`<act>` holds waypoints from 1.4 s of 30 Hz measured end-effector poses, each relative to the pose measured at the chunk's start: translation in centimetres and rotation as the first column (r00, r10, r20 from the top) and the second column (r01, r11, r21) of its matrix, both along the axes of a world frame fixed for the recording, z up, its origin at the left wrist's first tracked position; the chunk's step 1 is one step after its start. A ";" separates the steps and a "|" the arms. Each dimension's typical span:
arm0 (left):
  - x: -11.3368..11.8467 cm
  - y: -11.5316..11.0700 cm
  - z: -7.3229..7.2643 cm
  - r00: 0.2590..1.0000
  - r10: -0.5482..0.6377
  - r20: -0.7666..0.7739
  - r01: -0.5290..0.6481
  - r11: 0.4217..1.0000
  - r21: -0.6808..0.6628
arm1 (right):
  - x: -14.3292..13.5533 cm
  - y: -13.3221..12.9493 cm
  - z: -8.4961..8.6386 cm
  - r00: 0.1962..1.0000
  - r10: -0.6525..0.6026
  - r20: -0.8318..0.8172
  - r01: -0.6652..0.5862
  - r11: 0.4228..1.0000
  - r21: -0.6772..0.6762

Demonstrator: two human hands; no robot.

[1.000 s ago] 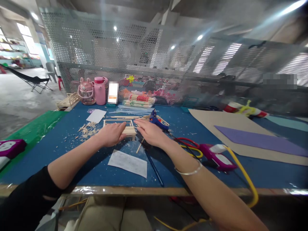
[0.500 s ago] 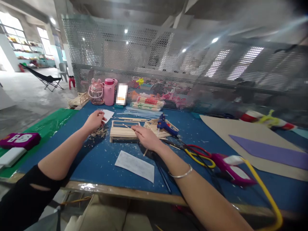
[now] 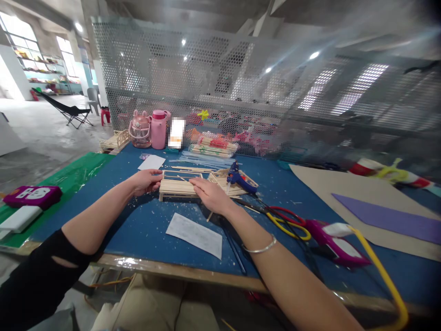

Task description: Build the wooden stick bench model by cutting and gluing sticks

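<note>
A small frame of pale wooden sticks point(image 3: 177, 187) stands on the blue table between my two hands. My left hand point(image 3: 147, 182) is at its left end, fingers curled and touching the corner. My right hand point(image 3: 207, 193) lies over its right end, fingers pressed together on the sticks. A blue glue gun point(image 3: 241, 180) rests on a second stick piece point(image 3: 219, 177) just right of the frame. Nearer the front edge lies a white paper strip point(image 3: 195, 234). Loose sticks point(image 3: 193, 169) lie behind the frame.
Scissors with red and yellow handles point(image 3: 289, 226) and a purple power strip point(image 3: 336, 243) lie right of my forearm. A pink bottle point(image 3: 159, 131) and a pink jug point(image 3: 140, 131) stand at the back, before a perforated metal screen point(image 3: 206, 69).
My left hand has moved right, from beside the white paper and wood crumbs to the frame's left end. My right hand has stayed on the frame. The view has shifted slightly.
</note>
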State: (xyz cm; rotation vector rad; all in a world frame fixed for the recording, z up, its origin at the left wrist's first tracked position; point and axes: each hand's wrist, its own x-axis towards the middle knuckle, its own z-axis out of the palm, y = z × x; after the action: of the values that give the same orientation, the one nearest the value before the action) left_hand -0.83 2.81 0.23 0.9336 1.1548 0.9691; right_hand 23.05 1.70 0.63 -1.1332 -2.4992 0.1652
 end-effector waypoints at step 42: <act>0.6 -0.6 0.6 0.996 0.087 0.017 -0.085 0.994 -0.064 | -0.4 -0.8 0.3 0.993 -0.097 0.065 0.098 0.995 -0.019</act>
State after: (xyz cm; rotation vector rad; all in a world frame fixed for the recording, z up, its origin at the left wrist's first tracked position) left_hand -0.24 2.19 0.87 0.8277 1.2105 1.0031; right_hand 22.69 0.92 0.91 -1.2856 -2.4964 0.1315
